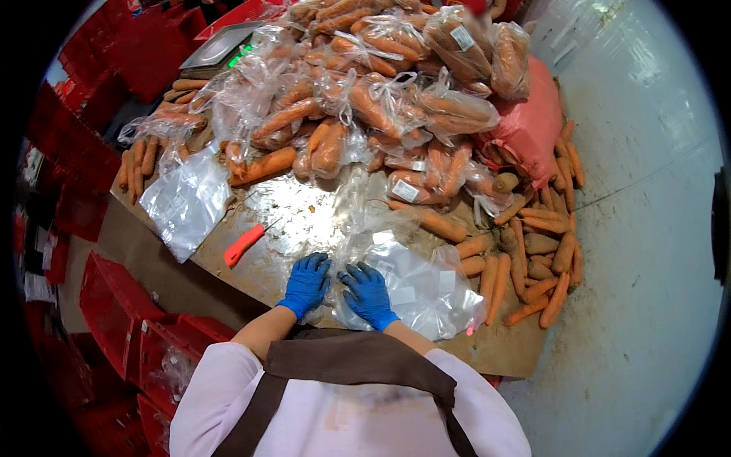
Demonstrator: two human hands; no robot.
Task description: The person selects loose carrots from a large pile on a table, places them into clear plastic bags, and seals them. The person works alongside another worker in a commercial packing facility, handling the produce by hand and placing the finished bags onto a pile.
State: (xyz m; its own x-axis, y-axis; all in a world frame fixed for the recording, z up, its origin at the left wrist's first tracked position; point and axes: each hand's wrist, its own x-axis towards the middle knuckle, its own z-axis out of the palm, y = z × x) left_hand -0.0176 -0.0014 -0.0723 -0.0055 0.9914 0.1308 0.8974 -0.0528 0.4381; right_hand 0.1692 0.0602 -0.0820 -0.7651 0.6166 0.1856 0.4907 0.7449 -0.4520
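Note:
Both of my hands wear blue gloves and lie close together at the near side of the table. My left hand [308, 283] touches crumpled clear film, its fingers pointing away from me. My right hand [368, 292] is on the left part of a spread of clear plastic bags [420, 294], some bearing white labels. Whether the fingertips pinch the film is hidden under the gloves. Up and to the left of my left hand, a red-handled knife [244, 245] lies with its thin blade pointing away. Farther left is a flat stack of clear bags [188, 197].
Bagged carrots [365, 97] are heaped at the back, beside a pink sack [528, 125]. Loose carrots [539, 245] cover the right side against a pale wall [639, 240]. A scale [220, 45] with lit green digits stands back left; red crates [123, 311] stand below left.

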